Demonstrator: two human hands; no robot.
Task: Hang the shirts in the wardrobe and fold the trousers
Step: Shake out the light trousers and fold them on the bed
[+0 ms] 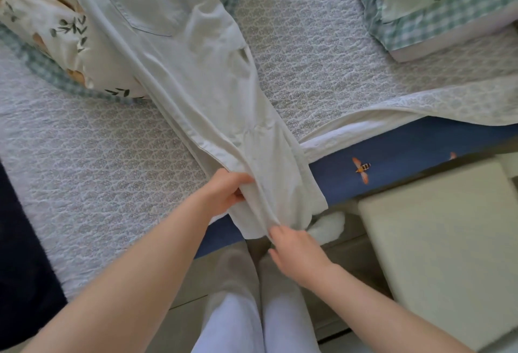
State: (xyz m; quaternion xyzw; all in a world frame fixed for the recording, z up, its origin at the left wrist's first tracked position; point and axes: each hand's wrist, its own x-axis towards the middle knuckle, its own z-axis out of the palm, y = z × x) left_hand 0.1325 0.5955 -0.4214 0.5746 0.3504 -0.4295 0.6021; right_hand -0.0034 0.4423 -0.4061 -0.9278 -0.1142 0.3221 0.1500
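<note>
Both hands pinch the hem end of the pale cream cotton trousers (201,77), left hand (224,191) gripping, right hand (294,249) fingertips closed on soft, light, floppy cloth best held by its seams.

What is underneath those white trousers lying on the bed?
The white trousers lie on the patterned quilt and over part of a leafy pillow. Their hems, held by both hands, overhang the blue bed edge. Whatever else they cover is hidden.

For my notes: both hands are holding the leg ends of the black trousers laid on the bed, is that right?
Not quite: the trousers are white, not black, as the head view shows. The left hand and right hand do hold their leg ends on the bed.
</note>
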